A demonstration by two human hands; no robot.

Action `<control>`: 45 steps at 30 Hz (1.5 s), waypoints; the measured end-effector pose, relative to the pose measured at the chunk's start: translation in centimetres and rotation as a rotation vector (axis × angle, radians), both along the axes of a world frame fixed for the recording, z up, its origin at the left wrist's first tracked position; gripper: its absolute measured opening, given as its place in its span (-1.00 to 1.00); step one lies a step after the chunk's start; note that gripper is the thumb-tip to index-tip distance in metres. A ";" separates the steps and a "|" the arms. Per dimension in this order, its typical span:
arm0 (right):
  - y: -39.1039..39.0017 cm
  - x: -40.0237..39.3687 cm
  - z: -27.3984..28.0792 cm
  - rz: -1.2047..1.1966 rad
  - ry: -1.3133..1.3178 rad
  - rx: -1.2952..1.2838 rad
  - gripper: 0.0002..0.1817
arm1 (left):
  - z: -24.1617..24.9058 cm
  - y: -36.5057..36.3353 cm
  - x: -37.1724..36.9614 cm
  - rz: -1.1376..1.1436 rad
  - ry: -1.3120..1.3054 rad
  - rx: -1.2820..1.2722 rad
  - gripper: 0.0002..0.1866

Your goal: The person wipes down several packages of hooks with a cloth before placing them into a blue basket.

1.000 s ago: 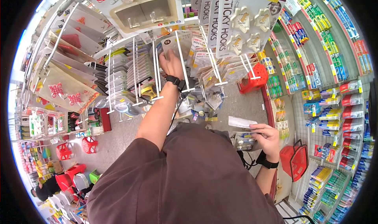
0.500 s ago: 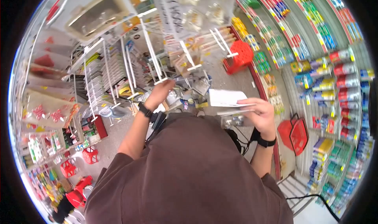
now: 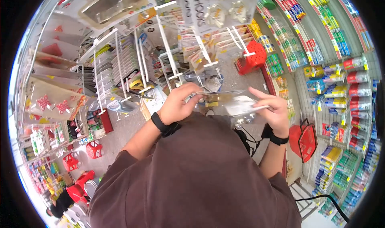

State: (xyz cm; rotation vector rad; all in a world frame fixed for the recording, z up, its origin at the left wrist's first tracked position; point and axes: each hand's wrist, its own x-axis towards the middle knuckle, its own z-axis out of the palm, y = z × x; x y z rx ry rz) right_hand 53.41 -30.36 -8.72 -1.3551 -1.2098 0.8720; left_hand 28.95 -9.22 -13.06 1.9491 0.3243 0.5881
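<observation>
My left hand [image 3: 179, 103] is closed, with thumb and fingers pinching the left edge of a thin flat packet [image 3: 220, 93], seen nearly edge-on. My right hand [image 3: 274, 112] holds a small bundle of carded packets [image 3: 240, 104]. Its index finger stretches toward the flat packet's right end. The bundle has white card faces and clear plastic below, blurred by motion, so its contents cannot be made out. Both hands are in front of my chest, the bundle just under the flat packet. A black band circles each wrist.
White display hooks [image 3: 175, 74] project close beyond my left hand, hung with packets. A hook package [image 3: 216, 11] hangs near at the top. A red perforated stool [image 3: 252, 57] and red shopping basket [image 3: 303, 141] stand at right, beside stocked shelves. A black cable [image 3: 333, 200] crosses lower right.
My left hand has come away from the display hook, moving right and nearer, and now grips a flat packet's edge. The bundle in my right hand has turned; the view has shifted slightly.
</observation>
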 end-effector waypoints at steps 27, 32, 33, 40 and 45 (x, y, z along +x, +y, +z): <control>-2.3 0.3 -2.3 -0.202 0.091 -0.036 -0.91 | -4.2 1.5 -3.8 0.746 0.000 -0.014 -0.81; -2.1 0.5 -2.1 -0.215 0.094 -0.049 -0.89 | -4.0 2.1 -4.1 0.712 -0.002 0.307 -0.90; -2.0 0.5 -2.1 -0.202 0.093 -0.037 -0.88 | -4.1 2.0 -4.1 0.721 0.021 0.266 -0.91; -2.0 0.3 -2.5 -0.221 0.124 -0.042 -0.88 | -3.8 2.2 -2.9 0.759 0.031 0.277 -0.90; -2.4 0.5 -3.2 -0.239 0.123 -0.038 -0.87 | -7.0 4.2 -1.7 0.840 -0.051 0.027 -0.90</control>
